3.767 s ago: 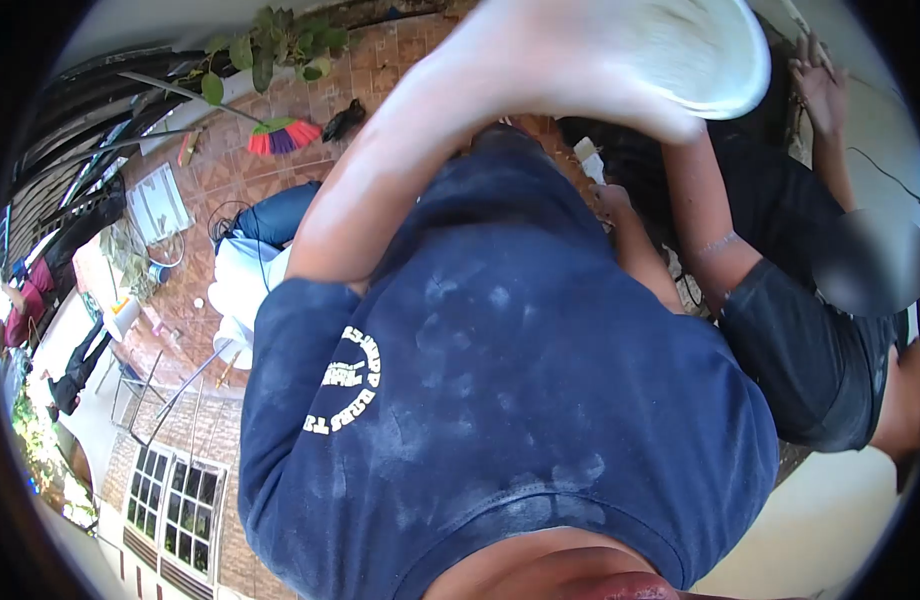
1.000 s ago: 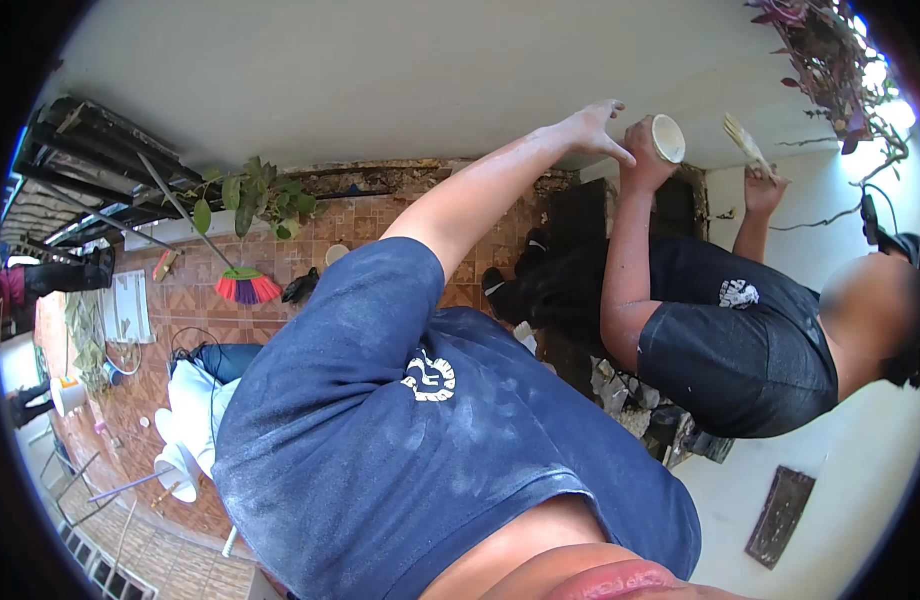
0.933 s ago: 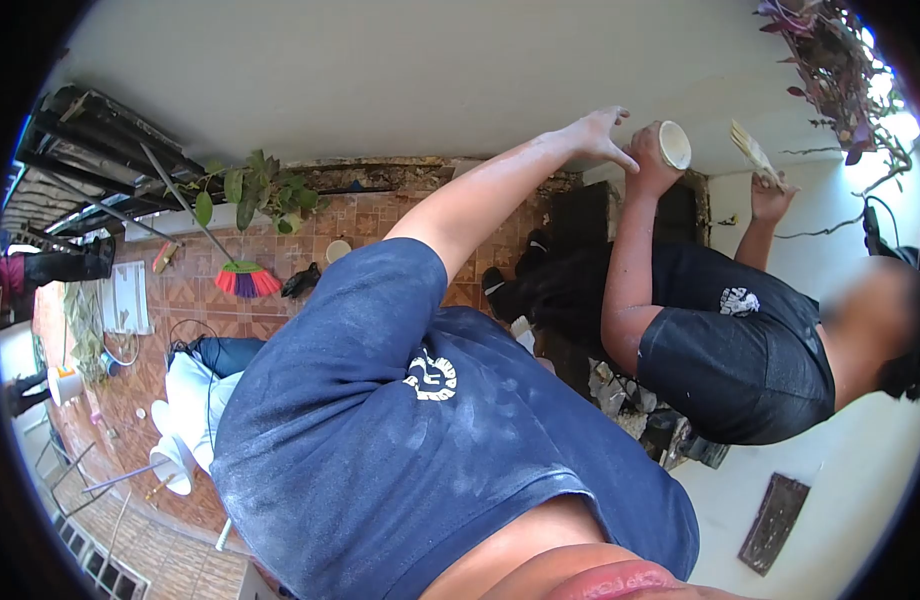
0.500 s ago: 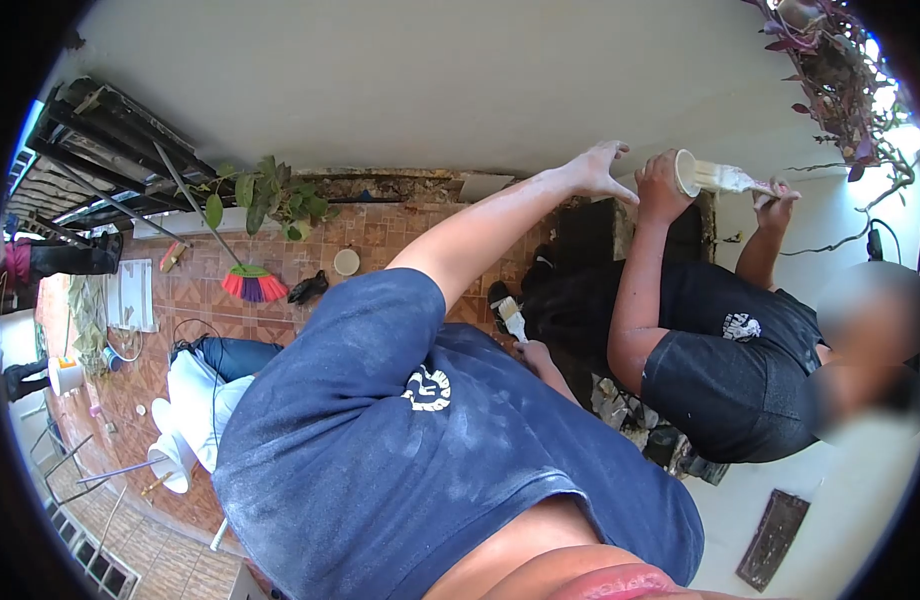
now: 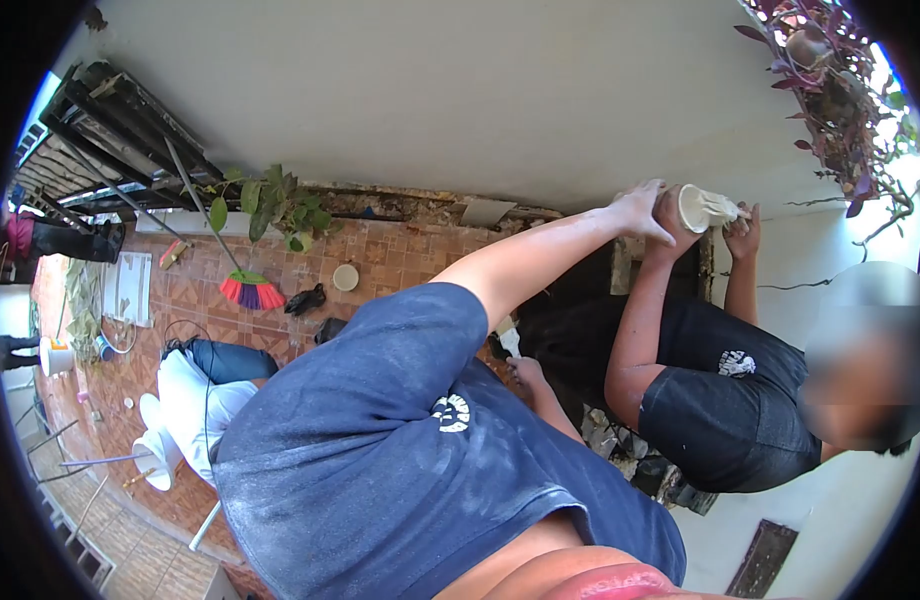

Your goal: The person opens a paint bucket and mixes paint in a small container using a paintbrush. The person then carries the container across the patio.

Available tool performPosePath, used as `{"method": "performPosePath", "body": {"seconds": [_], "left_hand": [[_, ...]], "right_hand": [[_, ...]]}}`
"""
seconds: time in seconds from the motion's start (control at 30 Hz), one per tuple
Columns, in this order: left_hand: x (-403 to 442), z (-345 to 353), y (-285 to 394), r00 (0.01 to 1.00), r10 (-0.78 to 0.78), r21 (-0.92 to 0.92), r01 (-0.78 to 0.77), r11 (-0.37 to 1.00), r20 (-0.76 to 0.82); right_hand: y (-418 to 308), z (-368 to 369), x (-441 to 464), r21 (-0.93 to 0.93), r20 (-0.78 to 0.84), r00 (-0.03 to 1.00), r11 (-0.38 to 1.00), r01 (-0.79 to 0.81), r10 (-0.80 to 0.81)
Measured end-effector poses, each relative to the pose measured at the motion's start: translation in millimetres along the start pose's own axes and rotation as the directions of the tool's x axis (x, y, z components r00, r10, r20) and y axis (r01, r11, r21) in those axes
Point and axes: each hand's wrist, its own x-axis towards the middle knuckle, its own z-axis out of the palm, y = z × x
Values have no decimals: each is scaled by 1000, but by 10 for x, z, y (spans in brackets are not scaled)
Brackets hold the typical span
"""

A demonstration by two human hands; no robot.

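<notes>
My left hand (image 5: 642,212) is raised near the wall, thumb apart from the other fingers and nothing seen in it. It overlaps a co-worker's hand (image 5: 673,218), which holds a whitish cup (image 5: 694,209). The co-worker's other hand (image 5: 743,236) has a whitened brush (image 5: 718,208), its bristles at the cup's mouth. Lower down, my right hand (image 5: 526,372) is closed on the handle of a paintbrush (image 5: 510,338), partly hidden by my left sleeve.
The co-worker in black (image 5: 725,400) is close at the right. A plain wall (image 5: 430,100) spans the top. On the tiled floor (image 5: 380,260) lie a broom (image 5: 250,290), a small round container (image 5: 346,277) and a white bucket (image 5: 157,460). A person in white (image 5: 195,395) is at the left.
My left hand has moved right, from beside the co-worker's hand to overlapping it. The co-worker's brush has come to the cup. My right hand and its brush, hidden about a second ago, now show.
</notes>
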Motion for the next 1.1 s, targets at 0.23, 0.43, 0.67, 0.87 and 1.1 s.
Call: {"method": "performPosePath", "body": {"seconds": [0.23, 0.43, 0.67, 0.87, 1.1], "left_hand": [[38, 128, -48, 1000, -23, -16, 23, 1000, -17], [-61, 121, 17, 995, -34, -12, 33, 999, -96], [102, 82, 14, 985, 18, 49, -9, 999, -174], [112, -149, -119, 992, 50, 74, -41, 996, -117], [105, -239, -172, 953, 222, -85, -244, 966, -208]], "right_hand": [[-67, -72, -72, 43, 17, 1000, 999, -24, 23], [-153, -93, -104, 61, 24, 999, 998, -35, 34], [-182, -44, -17, 78, 54, 998, 997, 26, -31], [-52, -22, 11, 94, 71, 997, 995, -16, 9], [275, -137, 65, 148, 71, 997, 988, -31, 20]]}}
